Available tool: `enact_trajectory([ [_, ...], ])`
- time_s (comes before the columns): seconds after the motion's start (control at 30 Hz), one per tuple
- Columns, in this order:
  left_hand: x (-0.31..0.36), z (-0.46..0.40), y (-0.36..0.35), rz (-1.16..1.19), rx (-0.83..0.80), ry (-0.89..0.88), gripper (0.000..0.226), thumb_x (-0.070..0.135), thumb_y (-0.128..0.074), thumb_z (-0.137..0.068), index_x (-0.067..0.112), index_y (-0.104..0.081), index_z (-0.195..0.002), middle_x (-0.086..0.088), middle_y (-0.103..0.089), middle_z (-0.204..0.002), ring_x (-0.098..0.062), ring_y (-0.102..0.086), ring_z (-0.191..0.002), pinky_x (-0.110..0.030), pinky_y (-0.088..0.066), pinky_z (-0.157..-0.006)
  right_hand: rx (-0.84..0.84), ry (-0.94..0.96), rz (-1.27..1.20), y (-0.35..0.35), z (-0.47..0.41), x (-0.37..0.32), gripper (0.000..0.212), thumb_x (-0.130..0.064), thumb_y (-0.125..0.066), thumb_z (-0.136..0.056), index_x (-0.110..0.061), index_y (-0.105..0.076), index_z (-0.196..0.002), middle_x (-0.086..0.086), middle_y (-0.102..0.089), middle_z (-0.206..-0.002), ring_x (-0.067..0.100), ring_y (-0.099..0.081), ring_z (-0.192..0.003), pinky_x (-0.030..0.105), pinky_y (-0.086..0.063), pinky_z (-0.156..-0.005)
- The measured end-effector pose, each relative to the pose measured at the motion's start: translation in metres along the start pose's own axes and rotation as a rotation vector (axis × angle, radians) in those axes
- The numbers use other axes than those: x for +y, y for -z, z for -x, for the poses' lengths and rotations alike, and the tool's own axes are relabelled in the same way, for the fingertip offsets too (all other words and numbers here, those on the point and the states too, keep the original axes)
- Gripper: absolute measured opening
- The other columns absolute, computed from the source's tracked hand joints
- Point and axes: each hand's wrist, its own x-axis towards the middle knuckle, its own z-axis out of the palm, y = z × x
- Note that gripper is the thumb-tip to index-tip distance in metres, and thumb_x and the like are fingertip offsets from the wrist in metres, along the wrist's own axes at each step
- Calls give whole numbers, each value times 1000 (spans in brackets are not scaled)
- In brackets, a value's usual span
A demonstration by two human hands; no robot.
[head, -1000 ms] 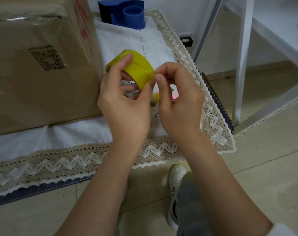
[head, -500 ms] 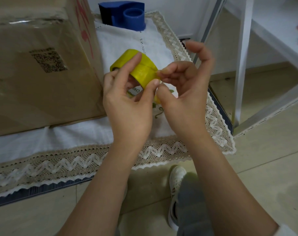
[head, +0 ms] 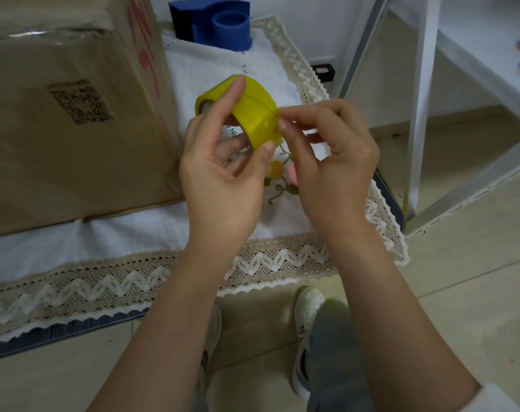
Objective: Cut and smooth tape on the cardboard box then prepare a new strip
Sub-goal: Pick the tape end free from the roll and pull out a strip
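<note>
A yellow tape roll [head: 254,114] is held up in front of me, above the white cloth. My left hand [head: 223,176] grips it, index finger on its top and thumb under its lower edge. My right hand [head: 333,165] pinches at the roll's right side with thumb and forefinger, where the tape end seems to lie; no pulled-out strip shows. The cardboard box [head: 65,114] stands at the left, with clear tape shining along its top edge and a printed code on its side.
A blue tape dispenser [head: 217,23] sits at the back on the lace-edged white cloth [head: 133,233] that covers a low table. A white metal frame [head: 419,99] stands at the right. My shoes [head: 307,304] are on the tiled floor below.
My right hand's fingers, spread upward half a second ago, have curled back down and pinch at the roll's edge. The roll has turned slightly in my left hand.
</note>
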Motion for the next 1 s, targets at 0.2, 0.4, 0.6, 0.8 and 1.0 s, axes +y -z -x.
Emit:
enact_trajectory([
  [0.2,-7,1,0,-69,-17,-6,54,-5,-69,-88,9,-55,-137,-13,-59,-128,-12,-72,-90,-23,-58,-84,-33,72,64,2,-2,-1,7,-1,-62,-94,1,-68,-92,11,-65,-91,17,-61,-85,34,-54,-76],
  [0.4,-14,-3,1,-147,85,-12,50,4,-70,-88,13,-57,-135,-13,-60,-127,-15,-72,-84,-27,-59,-82,-125,185,105,-4,3,-3,10,1,-57,-95,5,-65,-91,15,-62,-94,27,-57,-88,30,-46,-79],
  [0.6,-12,-3,2,-201,133,1,40,9,-70,-89,21,-64,-127,-14,-63,-119,-16,-73,-81,-36,-61,-81,-116,191,112,-6,7,-7,12,-1,-56,-96,2,-67,-94,10,-67,-90,23,-57,-86,22,-40,-81],
  [0.8,-6,-2,2,-284,118,-27,27,7,-67,-91,28,-71,-109,-11,-58,-116,-13,-70,-73,-18,-56,-72,-124,161,27,-5,4,-10,9,3,-57,-94,3,-66,-95,2,-62,-90,17,-55,-86,27,-45,-80],
  [1.0,-7,-7,5,-286,110,5,24,15,-67,-92,38,-68,-91,-9,-58,-115,-20,-72,-83,-24,-58,-76,-157,137,-31,-4,3,-12,8,2,-57,-95,2,-65,-95,3,-64,-90,22,-60,-85,30,-49,-81],
])
